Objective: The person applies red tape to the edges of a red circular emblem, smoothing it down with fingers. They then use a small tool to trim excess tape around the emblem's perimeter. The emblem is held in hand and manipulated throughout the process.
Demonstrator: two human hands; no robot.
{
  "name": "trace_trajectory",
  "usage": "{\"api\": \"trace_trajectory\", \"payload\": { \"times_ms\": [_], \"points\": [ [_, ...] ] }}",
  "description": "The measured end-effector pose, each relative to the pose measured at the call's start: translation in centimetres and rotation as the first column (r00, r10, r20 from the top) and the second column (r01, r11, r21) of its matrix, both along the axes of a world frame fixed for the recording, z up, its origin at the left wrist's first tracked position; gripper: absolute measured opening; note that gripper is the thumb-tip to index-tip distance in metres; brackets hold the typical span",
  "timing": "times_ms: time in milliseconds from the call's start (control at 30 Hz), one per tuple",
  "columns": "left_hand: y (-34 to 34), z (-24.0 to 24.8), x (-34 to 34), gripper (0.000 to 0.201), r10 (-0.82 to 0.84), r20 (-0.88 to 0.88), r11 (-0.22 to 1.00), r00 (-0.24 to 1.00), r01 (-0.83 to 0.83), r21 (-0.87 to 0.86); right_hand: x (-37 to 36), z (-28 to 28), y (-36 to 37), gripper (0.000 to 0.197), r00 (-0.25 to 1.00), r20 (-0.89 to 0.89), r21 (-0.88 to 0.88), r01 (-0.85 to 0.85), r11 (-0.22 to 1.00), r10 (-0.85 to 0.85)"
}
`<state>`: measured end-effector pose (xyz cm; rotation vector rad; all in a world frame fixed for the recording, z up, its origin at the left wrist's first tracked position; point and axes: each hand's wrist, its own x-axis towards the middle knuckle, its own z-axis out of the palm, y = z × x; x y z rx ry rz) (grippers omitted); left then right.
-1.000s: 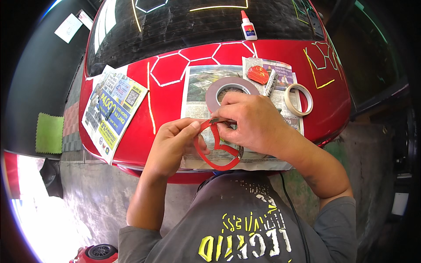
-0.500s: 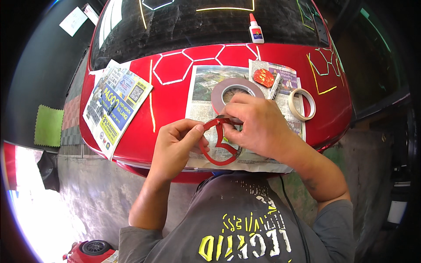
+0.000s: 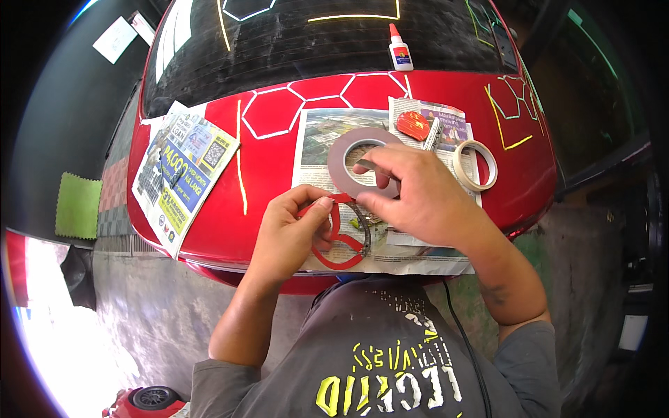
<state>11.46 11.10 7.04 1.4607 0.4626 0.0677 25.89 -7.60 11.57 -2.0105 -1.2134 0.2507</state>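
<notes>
My left hand (image 3: 291,226) pinches a ring-shaped emblem (image 3: 338,263) between thumb and fingers. Red film covers much of the emblem's face and inner bars, while the stretch at its right is dark. Just right of it, my right hand (image 3: 418,191) is raised with curled fingers, apart from the emblem. A short dark strip (image 3: 366,165) shows at its index finger; part of it is hidden. Behind that hand a wide grey tape roll (image 3: 341,157) lies on newspaper (image 3: 313,139).
A cream tape roll (image 3: 491,164), a red round piece (image 3: 412,126) and a white cutter or marker (image 3: 432,134) lie around the newspaper. A white glue bottle (image 3: 400,52) stands by the rear window. Another newspaper (image 3: 185,177) covers the red car's (image 3: 272,164) left side.
My right hand has pulled away from the emblem, up and to the right. More of the emblem's right side now shows dark. My left hand still holds it.
</notes>
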Motion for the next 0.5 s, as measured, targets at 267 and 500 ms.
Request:
{"api": "trace_trajectory", "payload": {
  "times_ms": [267, 500],
  "points": [
    [0.4, 1.0, 0.3, 0.021, -0.011, 0.019, 1.000, 1.000, 0.011, -0.004, 1.6, -1.1, -1.1, 0.036, 0.967, 0.246, -0.203, -0.022, 0.979, 0.073],
    [1.1, 0.1, 0.5, 0.023, -0.023, 0.032, 0.999, 0.999, 0.024, -0.044, 0.8, -2.5, -0.5, 0.039, 0.919, 0.384, -0.283, 0.022, 0.959, 0.092]
  ]
}}
